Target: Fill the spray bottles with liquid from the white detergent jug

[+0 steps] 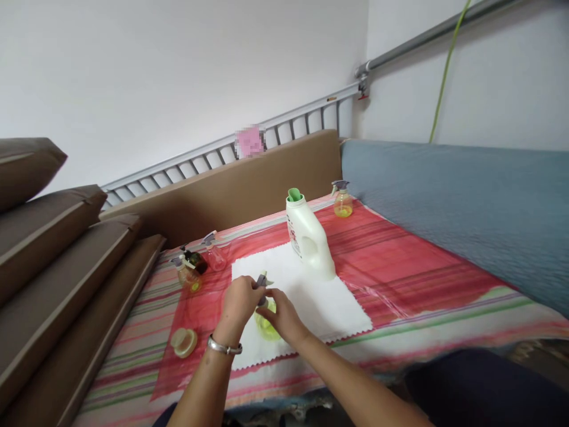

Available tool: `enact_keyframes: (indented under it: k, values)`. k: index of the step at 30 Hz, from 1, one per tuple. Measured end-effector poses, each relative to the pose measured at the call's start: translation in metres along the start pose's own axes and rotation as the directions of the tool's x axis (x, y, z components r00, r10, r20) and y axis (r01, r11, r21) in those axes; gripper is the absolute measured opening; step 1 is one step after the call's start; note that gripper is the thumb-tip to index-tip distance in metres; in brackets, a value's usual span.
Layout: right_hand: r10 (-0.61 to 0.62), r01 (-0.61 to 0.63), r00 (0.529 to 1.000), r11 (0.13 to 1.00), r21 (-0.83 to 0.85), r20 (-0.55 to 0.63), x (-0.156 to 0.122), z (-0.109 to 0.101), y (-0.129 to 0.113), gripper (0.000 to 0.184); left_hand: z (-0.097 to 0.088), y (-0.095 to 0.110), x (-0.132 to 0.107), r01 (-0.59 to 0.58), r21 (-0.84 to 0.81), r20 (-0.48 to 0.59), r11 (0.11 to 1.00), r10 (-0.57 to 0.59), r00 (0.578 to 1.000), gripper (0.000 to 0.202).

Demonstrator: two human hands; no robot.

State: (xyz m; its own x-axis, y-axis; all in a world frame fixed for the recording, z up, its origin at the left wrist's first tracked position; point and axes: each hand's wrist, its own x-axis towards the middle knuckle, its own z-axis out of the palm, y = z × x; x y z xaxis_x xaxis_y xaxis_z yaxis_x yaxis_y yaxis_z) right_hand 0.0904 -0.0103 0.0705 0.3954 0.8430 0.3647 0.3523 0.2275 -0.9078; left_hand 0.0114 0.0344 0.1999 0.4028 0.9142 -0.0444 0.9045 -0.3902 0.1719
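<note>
My left hand (240, 302), with a silver bracelet at its wrist, is closed on the grey trigger sprayer head (261, 280) of a small clear spray bottle (267, 327). Yellow-green liquid fills the lower part of this bottle, which stands upright on a white cloth (311, 323). Fingers of my right hand (284, 315) pinch the bottle around its neck, just below the sprayer head. Whether the head is fully screwed on cannot be made out. Behind my hands, a large white jug (311, 240) with a green opening stands on the cloth's far part.
Several other spray bottles, including a pink one (216, 257) and a yellow one (188, 275), are at the left. Another spray bottle (342, 204) stands at the back right. A round pale cap (184, 342) lies on the striped cover (128, 356). Brown cushions (80, 267) are stacked left.
</note>
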Motion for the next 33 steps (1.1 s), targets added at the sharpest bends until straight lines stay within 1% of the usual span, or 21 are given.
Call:
enact_keyframes:
  k: [2,5,7,10,14,17,20,22,24,28,31,33]
  values:
    - [-0.016,0.016,1.000,1.000,-0.005,0.016,-0.001,0.001,-0.001,0.028,0.000,-0.001,0.001,-0.003,0.000,-0.002,1.000,0.003,1.000,0.022]
    - [0.010,-0.010,1.000,0.999,-0.050,-0.012,-0.001,0.001,-0.003,0.022,0.001,-0.001,0.000,-0.005,0.003,-0.009,1.000,0.005,1.000,0.024]
    - [0.010,-0.012,1.000,0.997,-0.071,-0.022,-0.001,0.002,-0.004,0.024,0.001,-0.001,0.000,-0.008,-0.001,-0.011,1.000,0.008,1.000,0.024]
    - [-0.025,0.026,1.000,0.997,-0.078,0.013,-0.001,0.002,-0.008,0.027,0.002,-0.002,-0.002,-0.010,-0.010,-0.008,1.000,0.010,1.000,0.021]
    - [0.009,-0.011,1.000,0.991,-0.137,-0.012,-0.002,0.003,-0.010,0.018,0.002,-0.003,-0.002,-0.009,-0.011,-0.010,1.000,0.009,1.000,0.023]
    - [-0.002,0.001,1.000,0.988,-0.154,-0.005,-0.003,0.004,-0.010,0.023,0.002,-0.004,-0.002,-0.009,-0.014,-0.008,1.000,0.009,1.000,0.022]
    - [-0.016,0.019,1.000,0.987,-0.158,0.017,-0.005,0.004,-0.010,0.021,0.003,-0.005,-0.002,-0.012,-0.016,-0.011,1.000,0.012,1.000,0.022]
    - [0.000,0.000,1.000,0.984,-0.178,-0.001,-0.005,0.004,-0.009,0.018,0.003,-0.005,-0.002,-0.009,-0.015,-0.015,1.000,0.008,1.000,0.022]
    - [0.006,-0.007,1.000,0.982,-0.186,-0.008,-0.004,0.004,-0.008,0.021,0.003,-0.005,-0.002,-0.004,-0.015,-0.015,1.000,0.004,1.000,0.022]
    - [-0.021,0.025,0.999,0.987,-0.157,0.029,-0.005,0.004,-0.007,0.020,0.003,-0.005,-0.003,-0.005,-0.024,-0.007,1.000,0.005,1.000,0.020]
    - [0.010,-0.010,1.000,0.984,-0.176,-0.004,-0.005,0.005,-0.006,0.020,0.004,-0.005,-0.003,0.002,-0.024,-0.009,1.000,-0.003,1.000,0.020]
    - [0.021,-0.023,1.000,0.983,-0.184,-0.016,-0.005,0.005,-0.006,0.024,0.004,-0.005,-0.003,0.005,-0.026,-0.010,1.000,-0.005,1.000,0.020]
